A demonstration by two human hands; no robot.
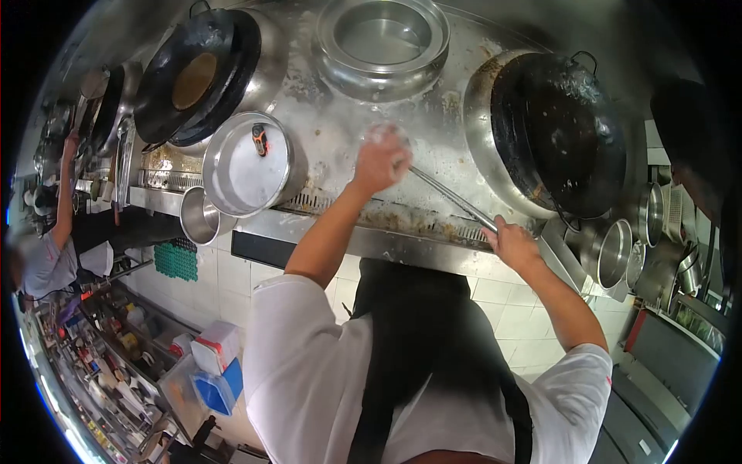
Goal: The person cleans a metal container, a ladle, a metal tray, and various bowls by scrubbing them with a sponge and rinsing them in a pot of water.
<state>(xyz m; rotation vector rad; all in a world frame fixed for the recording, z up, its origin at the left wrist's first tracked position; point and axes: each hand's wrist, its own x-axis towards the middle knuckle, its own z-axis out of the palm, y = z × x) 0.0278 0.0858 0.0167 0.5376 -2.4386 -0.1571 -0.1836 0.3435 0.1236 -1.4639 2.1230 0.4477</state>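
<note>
My right hand (514, 243) is wrapped round the near end of a long metal-handled utensil (452, 196), which slants up and left over the steel stove top. At its far end my left hand (381, 161) is closed and blurred, with something pale and foamy about the fingers. The utensil's head is hidden there, so its kind cannot be told. To the left of that hand stands a steel basin (241, 182) of whitish, soapy-looking water, with a small orange-and-black object (260, 140) in it.
A black wok (568, 131) sits on the right burner, another black wok (166, 85) on the left. A wide steel pot (379, 81) stands at the back. A smaller steel pot (202, 216) is beside the basin. Another person's arm (65, 185) reaches in at far left.
</note>
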